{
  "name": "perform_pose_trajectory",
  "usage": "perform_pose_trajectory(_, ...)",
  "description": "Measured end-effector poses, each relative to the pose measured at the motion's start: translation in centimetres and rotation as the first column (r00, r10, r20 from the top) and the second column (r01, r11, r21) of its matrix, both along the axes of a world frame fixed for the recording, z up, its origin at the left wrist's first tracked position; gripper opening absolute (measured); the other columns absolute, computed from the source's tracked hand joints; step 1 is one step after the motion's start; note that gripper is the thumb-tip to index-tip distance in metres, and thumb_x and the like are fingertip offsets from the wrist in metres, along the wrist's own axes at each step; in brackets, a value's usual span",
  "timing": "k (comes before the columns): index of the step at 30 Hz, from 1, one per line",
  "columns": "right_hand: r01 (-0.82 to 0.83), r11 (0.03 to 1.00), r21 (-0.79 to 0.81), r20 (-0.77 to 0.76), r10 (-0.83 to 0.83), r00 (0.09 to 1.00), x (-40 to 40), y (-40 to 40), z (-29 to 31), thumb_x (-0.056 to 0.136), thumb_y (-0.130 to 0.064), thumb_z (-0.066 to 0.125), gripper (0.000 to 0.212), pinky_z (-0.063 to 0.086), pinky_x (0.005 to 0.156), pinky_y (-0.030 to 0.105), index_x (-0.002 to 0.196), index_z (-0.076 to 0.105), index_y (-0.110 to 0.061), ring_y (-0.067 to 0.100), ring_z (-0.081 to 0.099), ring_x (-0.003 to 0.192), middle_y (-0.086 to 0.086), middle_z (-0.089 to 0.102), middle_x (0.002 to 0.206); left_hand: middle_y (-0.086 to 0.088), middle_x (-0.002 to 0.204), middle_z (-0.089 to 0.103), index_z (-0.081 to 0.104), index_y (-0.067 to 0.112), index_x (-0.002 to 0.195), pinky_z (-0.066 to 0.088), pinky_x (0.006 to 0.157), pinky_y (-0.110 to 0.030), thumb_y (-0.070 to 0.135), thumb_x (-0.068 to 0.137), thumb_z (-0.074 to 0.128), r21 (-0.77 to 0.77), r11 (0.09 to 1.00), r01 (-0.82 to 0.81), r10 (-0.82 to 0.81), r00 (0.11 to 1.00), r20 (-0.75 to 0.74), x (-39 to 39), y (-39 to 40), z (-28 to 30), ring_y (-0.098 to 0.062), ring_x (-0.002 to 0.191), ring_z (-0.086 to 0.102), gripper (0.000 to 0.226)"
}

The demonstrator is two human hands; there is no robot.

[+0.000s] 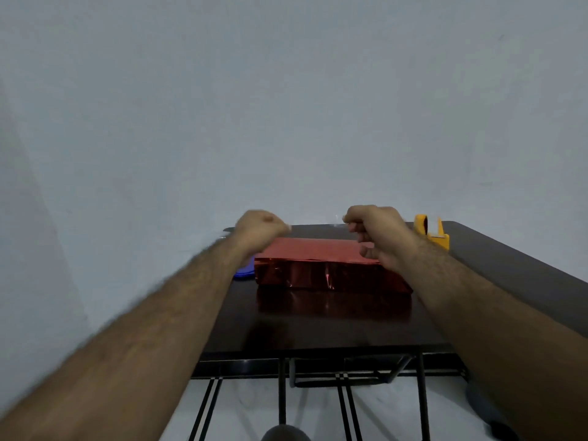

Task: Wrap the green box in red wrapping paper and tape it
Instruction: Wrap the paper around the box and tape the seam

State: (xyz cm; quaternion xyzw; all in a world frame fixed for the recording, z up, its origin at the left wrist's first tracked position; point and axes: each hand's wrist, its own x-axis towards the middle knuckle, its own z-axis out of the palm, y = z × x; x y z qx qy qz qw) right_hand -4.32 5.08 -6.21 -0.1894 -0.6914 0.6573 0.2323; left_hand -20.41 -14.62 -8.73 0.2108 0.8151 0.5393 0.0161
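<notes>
Both your left hand [259, 226] and right hand [372, 224] hover curled above the wrapped box [321, 265], seemingly stretching clear tape [334, 221] between them. Box's long axis runs left-right directly below, so lower the tape straight down.

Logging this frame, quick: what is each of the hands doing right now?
Left hand: fingers curled, seemingly pinching one end of a clear tape strip; blurred.
Right hand: pinches the strip's other end above the red-wrapped box.

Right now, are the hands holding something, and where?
Probably a strip of clear tape, stretched over the red foil-wrapped box. The right hand pinches one end in its fingers; the blurred left hand seems to pinch the other.
</notes>
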Motion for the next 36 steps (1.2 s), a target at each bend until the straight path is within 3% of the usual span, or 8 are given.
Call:
perform_pose_trajectory(3, 0.023, 0.998, 0.051, 0.017, -0.024, 1.0, -1.2, -0.4, -1.6, 0.081, -0.014, 0.079, 0.008, 0.033, 0.051, 0.029, 0.084, 0.071, -0.011, 0.014, 0.047, 0.06, -0.001, 0.062, 0.068, 0.011, 0.113, 0.075, 0.08, 0.031, 0.113, 0.057, 0.095, -0.024, 0.025, 0.082, 0.085, -0.17, 0.982, 0.084, -0.108, 0.985, -0.135, -0.5, -0.5, -4.1, -0.009, 0.106, 0.071, 0.032)
perform_pose_trajectory(6, 0.02, 0.995, 0.098, 0.025, -0.023, 0.999, -2.1, -0.7, -2.9, 0.082, -0.013, 0.08, 0.01, 0.032, 0.047, 0.028, 0.083, 0.074, -0.006, 0.014, 0.049, 0.06, 0.001, 0.065, 0.07, 0.013, 0.121, 0.074, 0.08, 0.029, 0.12, 0.045, 0.089, 0.0, 0.016, 0.091, 0.079, -0.189, 0.969, 0.158, -0.197, 0.959, -0.206, -0.7, -0.5, -6.0, -0.004, 0.114, 0.067, 0.032)
perform_pose_trajectory(11, 0.042, 0.988, 0.147, 0.021, -0.045, 0.999, -2.9, -1.1, -4.2, 0.083, -0.013, 0.079, 0.011, 0.034, 0.046, 0.027, 0.084, 0.077, -0.002, 0.012, 0.049, 0.057, 0.004, 0.067, 0.075, 0.017, 0.12, 0.073, 0.082, 0.029, 0.117, 0.041, 0.109, -0.014, 0.024, 0.086, 0.083, -0.182, 0.972, 0.147, -0.223, 0.817, -0.532, -2.1, -1.2, -7.4, 0.015, 0.115, 0.056, 0.031)
perform_pose_trajectory(14, 0.057, 0.972, 0.229, -0.01, -0.056, 0.998, -3.3, -1.4, -4.5, 0.085, -0.013, 0.079, 0.01, 0.04, 0.05, 0.019, 0.076, 0.076, -0.009, 0.004, 0.055, 0.054, 0.002, 0.068, 0.074, 0.017, 0.124, 0.074, 0.081, 0.032, 0.12, 0.037, 0.111, -0.022, 0.043, 0.086, 0.077, -0.32, 0.939, 0.128, -0.318, 0.681, -0.66, -3.0, -1.4, -7.4, 0.001, 0.12, 0.058, 0.036)
perform_pose_trajectory(20, 0.126, 0.897, 0.423, -0.058, -0.112, 0.992, -4.5, -1.8, -6.4, 0.08, -0.019, 0.081, 0.01, 0.056, 0.067, 0.027, 0.073, 0.076, -0.015, 0.011, 0.071, 0.074, -0.003, 0.076, 0.074, 0.008, 0.114, 0.08, 0.084, 0.024, 0.112, 0.049, 0.106, -0.032, 0.031, 0.088, 0.079, -0.306, 0.943, 0.128, -0.319, 0.599, -0.734, -3.3, -1.7, -7.7, -0.009, 0.113, 0.068, 0.025)
perform_pose_trajectory(26, 0.126, 0.861, 0.493, -0.03, -0.128, 0.991, -4.7, -1.2, -7.2, 0.082, -0.018, 0.08, 0.008, 0.057, 0.064, 0.026, 0.075, 0.077, -0.017, 0.009, 0.071, 0.069, -0.005, 0.076, 0.072, 0.015, 0.113, 0.079, 0.084, 0.026, 0.112, 0.053, 0.106, -0.03, 0.028, 0.088, 0.085, -0.189, 0.967, 0.17, -0.253, 0.711, -0.656, -2.8, -1.5, -8.7, 0.002, 0.115, 0.066, 0.024)
perform_pose_trajectory(32, 0.064, 0.935, 0.349, 0.014, -0.073, 0.997, -4.5, 0.7, -6.4, 0.084, -0.021, 0.081, 0.025, 0.053, 0.062, 0.028, 0.079, 0.071, 0.001, 0.016, 0.067, 0.069, 0.005, 0.071, 0.074, 0.016, 0.106, 0.079, 0.085, 0.028, 0.104, 0.057, 0.098, -0.036, 0.035, 0.087, 0.081, -0.121, 0.983, 0.14, -0.184, 0.705, -0.684, -2.0, -1.2, -9.3, -0.002, 0.109, 0.068, 0.019)
perform_pose_trajectory(36, 0.004, 0.952, 0.307, 0.042, -0.018, 0.999, -4.8, -1.1, -4.3, 0.082, -0.019, 0.083, 0.012, 0.05, 0.064, 0.026, 0.083, 0.079, -0.008, 0.013, 0.067, 0.075, 0.004, 0.075, 0.082, 0.013, 0.105, 0.08, 0.085, 0.025, 0.103, 0.056, 0.098, -0.04, 0.033, 0.086, 0.084, -0.103, 0.993, 0.064, -0.119, 0.66, -0.742, -1.8, -1.3, -9.8, -0.007, 0.108, 0.068, 0.019)
